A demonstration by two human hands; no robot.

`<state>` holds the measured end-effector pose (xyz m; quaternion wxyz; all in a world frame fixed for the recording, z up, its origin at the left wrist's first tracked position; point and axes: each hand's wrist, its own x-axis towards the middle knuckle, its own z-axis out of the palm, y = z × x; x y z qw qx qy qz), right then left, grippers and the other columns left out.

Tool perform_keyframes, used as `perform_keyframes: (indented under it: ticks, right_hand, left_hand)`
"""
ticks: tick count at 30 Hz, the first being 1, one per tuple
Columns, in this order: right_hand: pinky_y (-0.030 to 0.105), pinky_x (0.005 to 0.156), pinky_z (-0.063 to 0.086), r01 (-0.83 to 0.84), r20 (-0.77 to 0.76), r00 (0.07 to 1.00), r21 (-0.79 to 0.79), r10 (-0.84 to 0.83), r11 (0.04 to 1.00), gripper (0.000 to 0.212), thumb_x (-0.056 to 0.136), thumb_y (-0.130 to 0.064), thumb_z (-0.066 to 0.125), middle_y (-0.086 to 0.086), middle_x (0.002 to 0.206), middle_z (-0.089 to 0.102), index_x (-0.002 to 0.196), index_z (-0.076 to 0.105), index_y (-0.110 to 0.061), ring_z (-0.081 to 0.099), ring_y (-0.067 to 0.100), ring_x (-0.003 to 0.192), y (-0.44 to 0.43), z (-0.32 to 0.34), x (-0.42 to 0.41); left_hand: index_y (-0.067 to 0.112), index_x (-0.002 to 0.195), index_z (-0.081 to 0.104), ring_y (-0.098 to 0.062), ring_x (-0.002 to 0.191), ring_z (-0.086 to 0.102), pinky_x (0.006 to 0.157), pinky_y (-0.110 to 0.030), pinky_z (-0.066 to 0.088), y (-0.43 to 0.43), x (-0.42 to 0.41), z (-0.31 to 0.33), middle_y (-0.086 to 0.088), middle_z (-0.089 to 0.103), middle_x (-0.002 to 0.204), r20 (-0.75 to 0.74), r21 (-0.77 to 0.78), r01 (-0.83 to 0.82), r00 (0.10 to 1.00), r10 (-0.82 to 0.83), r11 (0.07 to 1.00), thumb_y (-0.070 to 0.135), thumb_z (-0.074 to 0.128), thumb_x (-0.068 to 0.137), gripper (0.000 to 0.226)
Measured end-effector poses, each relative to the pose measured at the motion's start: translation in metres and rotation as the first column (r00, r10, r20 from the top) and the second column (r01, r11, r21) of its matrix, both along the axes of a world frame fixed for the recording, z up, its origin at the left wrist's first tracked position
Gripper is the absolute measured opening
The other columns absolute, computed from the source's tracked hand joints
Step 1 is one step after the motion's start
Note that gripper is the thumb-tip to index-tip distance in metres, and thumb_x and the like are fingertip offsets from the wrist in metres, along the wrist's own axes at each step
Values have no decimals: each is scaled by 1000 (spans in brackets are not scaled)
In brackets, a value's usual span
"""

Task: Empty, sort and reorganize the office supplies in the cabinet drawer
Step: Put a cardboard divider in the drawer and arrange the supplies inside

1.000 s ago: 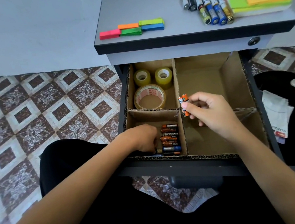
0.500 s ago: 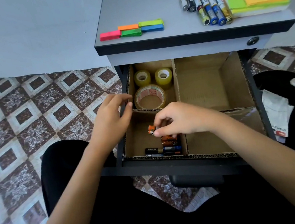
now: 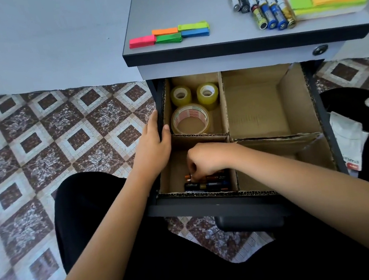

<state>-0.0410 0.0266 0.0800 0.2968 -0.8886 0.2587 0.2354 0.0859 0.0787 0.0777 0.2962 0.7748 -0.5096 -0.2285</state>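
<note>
The wall (image 3: 41,41) behind was plain and pale blue-grey, without any mark, and it met the floor (image 3: 41,144) in a straight line. The floor was covered with patterned tiles (image 3: 105,116): dark brown marbled squares set like diamonds, each inside a pale frame with a small key border. The same tiles showed also at the right side (image 3: 343,71). Against the wall stood a cabinet (image 3: 186,1) with a smooth grey top, a black front edge (image 3: 237,47) and a round metal lock (image 3: 320,50) below this edge. The light was soft and even, and the grey top looked bright.
</note>
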Motion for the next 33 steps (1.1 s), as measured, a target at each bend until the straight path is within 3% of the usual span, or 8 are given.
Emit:
perform_keyframes:
  ticks: [5,10,14,20,26,31,33]
  right_hand:
    - [27,56,42,-22,-51,998,-7,22,1000,29,82,-32,70,0,60,54,87,69,-4,53,19,64,-4,-6,1]
    - [30,63,47,3,-24,1000,-11,-3,1000,24,82,-27,70,8,77,66,89,71,-4,58,22,71,-9,-13,1]
    - [27,55,43,17,-13,1000,-22,-18,1000,20,84,-22,67,11,78,67,89,71,-2,55,20,67,-9,-16,1]
    - [29,58,39,57,-5,998,-6,-57,998,19,85,-11,61,22,95,69,91,70,5,47,20,65,-10,-21,2]
    - [26,61,46,30,29,999,13,-30,999,19,84,-20,68,9,91,70,98,69,-7,60,20,77,-9,-10,-2]
    - [12,52,41,69,155,985,85,-82,994,19,84,-24,68,-1,87,67,100,66,-15,60,14,67,-2,12,-13]
    - [14,57,45,93,206,972,110,-114,990,18,84,-25,68,-3,87,67,101,65,-18,60,13,68,2,23,-20]
  left_hand:
    - [14,149,20,-18,140,26,104,-19,20,1,0,0,-5,28,153,-12,-15,-8,1000,8,1000,26,38,101,53]
    - [16,149,19,-17,140,26,104,-20,21,0,0,1,-4,28,153,-30,-14,-16,999,15,1000,27,37,101,53]
    - [17,149,19,-17,140,25,107,-23,21,1,0,1,-3,27,154,-44,-8,-14,999,14,1000,27,37,101,53]
    - [18,149,18,-18,140,26,107,-26,23,1,0,2,-4,27,154,-40,0,-14,999,14,1000,28,37,101,53]
    - [19,149,18,-18,140,26,107,-26,24,1,0,1,-3,27,154,-44,10,-15,999,15,1000,29,37,101,53]
    - [18,149,19,-18,140,27,105,-24,24,1,0,2,-4,28,153,-46,10,-19,999,20,1000,28,37,101,53]
    - [16,148,22,-20,138,29,103,-24,25,1,-1,3,-7,30,151,-31,2,-25,999,25,1000,27,39,100,52]
